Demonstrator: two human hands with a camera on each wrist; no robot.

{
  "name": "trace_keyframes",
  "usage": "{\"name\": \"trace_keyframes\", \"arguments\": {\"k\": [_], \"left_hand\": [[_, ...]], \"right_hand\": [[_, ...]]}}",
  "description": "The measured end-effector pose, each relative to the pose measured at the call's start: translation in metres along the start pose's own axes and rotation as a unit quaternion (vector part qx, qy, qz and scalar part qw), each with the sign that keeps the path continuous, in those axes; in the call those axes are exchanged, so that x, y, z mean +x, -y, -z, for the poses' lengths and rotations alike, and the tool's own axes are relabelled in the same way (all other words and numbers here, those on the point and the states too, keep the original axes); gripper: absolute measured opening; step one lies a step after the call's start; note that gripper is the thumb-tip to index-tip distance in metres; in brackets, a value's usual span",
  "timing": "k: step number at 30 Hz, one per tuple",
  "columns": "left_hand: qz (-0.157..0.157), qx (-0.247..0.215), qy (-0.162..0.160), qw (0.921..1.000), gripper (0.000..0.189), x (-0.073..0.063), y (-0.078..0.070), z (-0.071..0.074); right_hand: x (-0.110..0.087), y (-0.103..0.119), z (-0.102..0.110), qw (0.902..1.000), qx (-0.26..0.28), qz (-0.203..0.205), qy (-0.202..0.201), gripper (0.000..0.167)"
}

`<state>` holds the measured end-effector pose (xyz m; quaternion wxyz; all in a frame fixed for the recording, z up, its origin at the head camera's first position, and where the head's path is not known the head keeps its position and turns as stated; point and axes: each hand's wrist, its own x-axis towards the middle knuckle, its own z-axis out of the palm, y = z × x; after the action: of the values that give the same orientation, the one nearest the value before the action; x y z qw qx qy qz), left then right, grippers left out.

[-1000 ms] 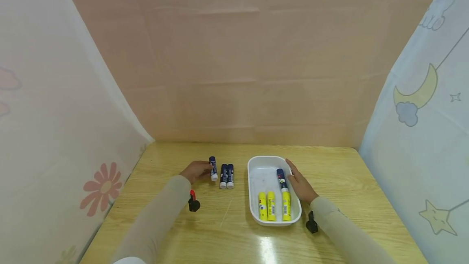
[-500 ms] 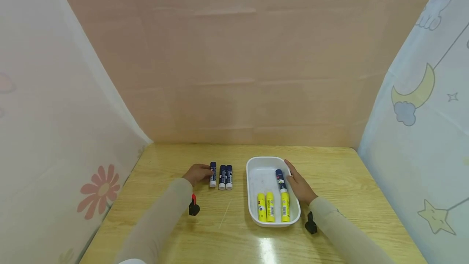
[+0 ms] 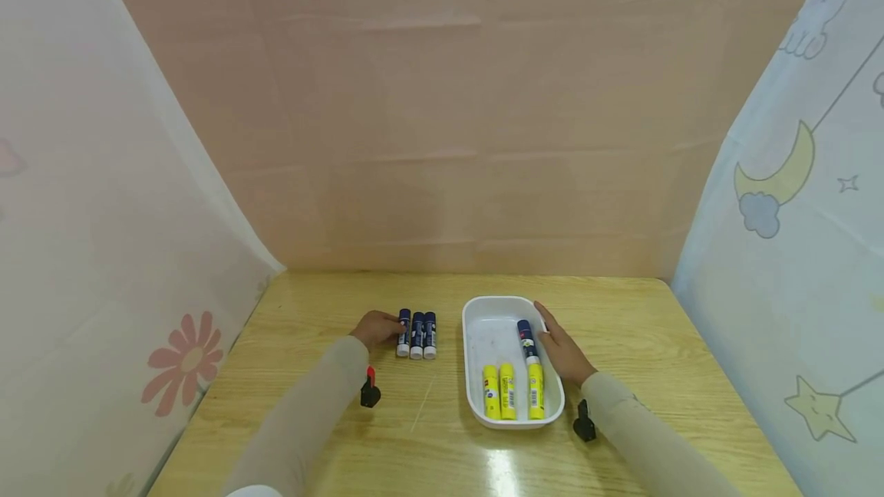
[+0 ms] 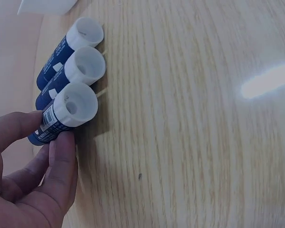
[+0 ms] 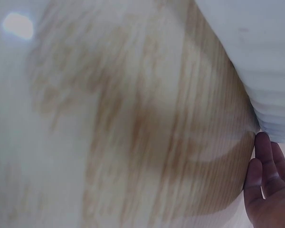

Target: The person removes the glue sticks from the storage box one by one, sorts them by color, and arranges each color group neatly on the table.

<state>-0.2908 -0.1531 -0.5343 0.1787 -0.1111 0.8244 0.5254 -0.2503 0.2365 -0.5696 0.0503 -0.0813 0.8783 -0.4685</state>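
My left hand [image 3: 375, 328] pinches a navy glue stick [image 4: 52, 124] with a white end between thumb and fingers. The stick lies at the left of two like glue sticks [image 3: 423, 336] on the table, side by side with them. My right hand [image 3: 566, 353] lies along the right side of a white plastic tray [image 3: 466, 363], fingers extended. In the right wrist view its fingertips [image 5: 262, 140] touch the tray's outer wall. Inside the tray are one navy glue stick [image 3: 527, 340] and three yellow glue sticks [image 3: 507, 391], the navy one end to end with the right yellow one.
The wooden table [image 3: 608, 313] carries everything. A plain tan cloth [image 3: 470, 121] hangs behind its far edge. Patterned white curtains stand at the left [image 3: 124, 198] and right [image 3: 787, 313]. Black wrist devices [image 3: 584, 424] are on both arms.
My left hand has lowered the navy glue stick to the table and moved it right, up against the other two. The right hand stays at the tray. The head view has shifted slightly.
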Motion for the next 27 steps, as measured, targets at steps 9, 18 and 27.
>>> {"name": "trace_keyframes", "arguments": {"k": [9, 18, 27], "left_hand": [[0.009, -0.003, -0.002, 1.0, 0.041, 0.01, 0.007, -0.004], [0.012, 0.024, -0.007, 0.9996, 0.041, 0.014, 0.008, -0.005], [0.012, 0.049, -0.012, 0.9987, 0.04, 0.014, 0.008, -0.007]], "right_hand": [[0.0, -0.003, -0.001, 1.0, 0.002, 0.002, -0.003, 0.057], [0.001, -0.003, 0.0, 1.0, 0.002, 0.004, -0.002, 0.056], [0.003, -0.002, -0.002, 1.0, 0.002, -0.005, 0.002, 0.055]]}}
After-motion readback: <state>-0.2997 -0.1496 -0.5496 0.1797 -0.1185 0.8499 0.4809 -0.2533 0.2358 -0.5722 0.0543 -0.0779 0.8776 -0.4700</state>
